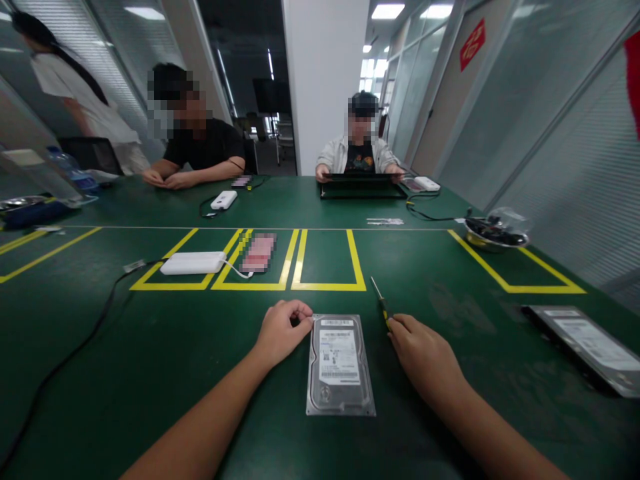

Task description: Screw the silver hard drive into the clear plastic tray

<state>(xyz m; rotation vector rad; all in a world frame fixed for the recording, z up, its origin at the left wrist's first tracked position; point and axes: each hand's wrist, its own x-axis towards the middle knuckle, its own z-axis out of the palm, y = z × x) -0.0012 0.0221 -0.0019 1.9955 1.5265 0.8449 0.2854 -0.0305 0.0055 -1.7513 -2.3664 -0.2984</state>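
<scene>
A silver hard drive point(340, 393) with a white label lies flat on the green table in front of me. At its far left corner is my left hand point(285, 333), fingers curled and closed, with thumb and index finger pinching at the corner. My right hand point(425, 350) is to the right of the drive, closed around the yellow and black handle of a screwdriver point(379, 295). The screwdriver's thin metal shaft points away from me and to the left, apart from the drive. Most of its handle is hidden in my fingers.
Another hard drive point(590, 343) lies at the right. Beyond are yellow tape outlines point(330, 287), a white power bank point(194, 263) cabled to a phone point(259, 253), and a metal bowl point(495, 241) of dark parts. Across sit two people, one holding a black frame point(363, 189); another stands left.
</scene>
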